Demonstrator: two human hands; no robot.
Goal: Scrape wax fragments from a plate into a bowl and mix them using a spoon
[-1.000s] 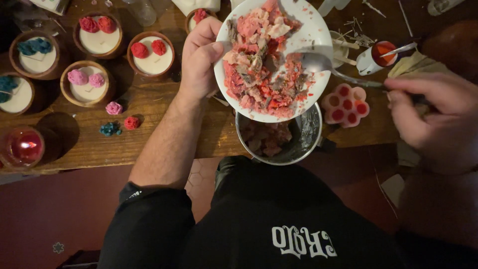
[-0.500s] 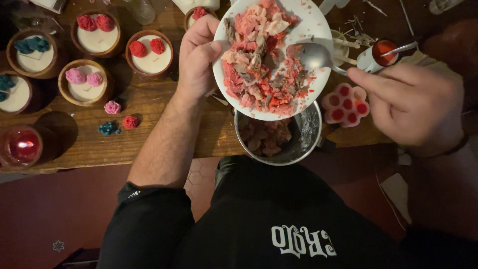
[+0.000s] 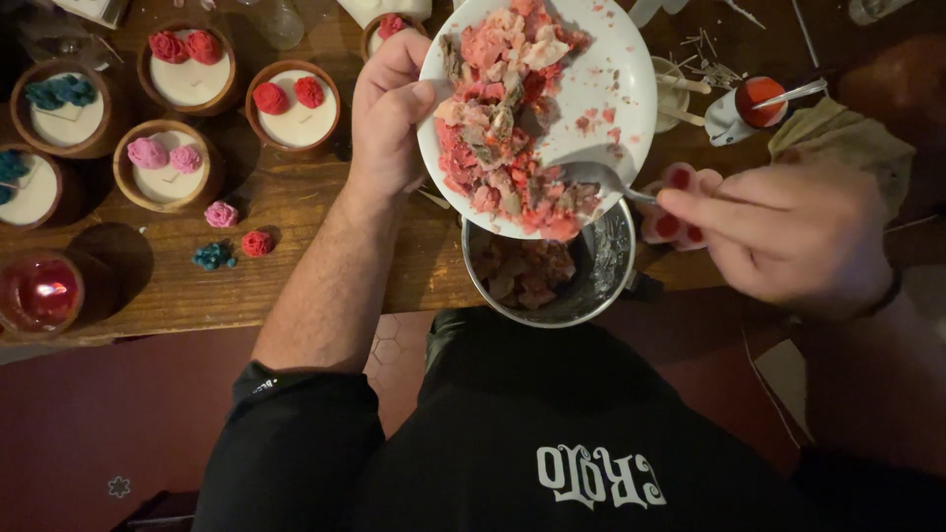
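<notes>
Two hands busy: left hand [image 3: 389,118] gripping heaped white plate [image 3: 621,74], right hand [image 3: 788,232] pinching spoon [image 3: 591,177].

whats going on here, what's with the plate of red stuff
A person's left hand tilts a white plate piled with pink, red and pale wax-like scraps over a metal pot at the edge of a wooden table. The right hand holds a spoon against the low side of the pile, and some scraps already lie in the pot. To the left stand wooden bowls of white wax topped with small roses, with a few loose roses beside them.
</notes>
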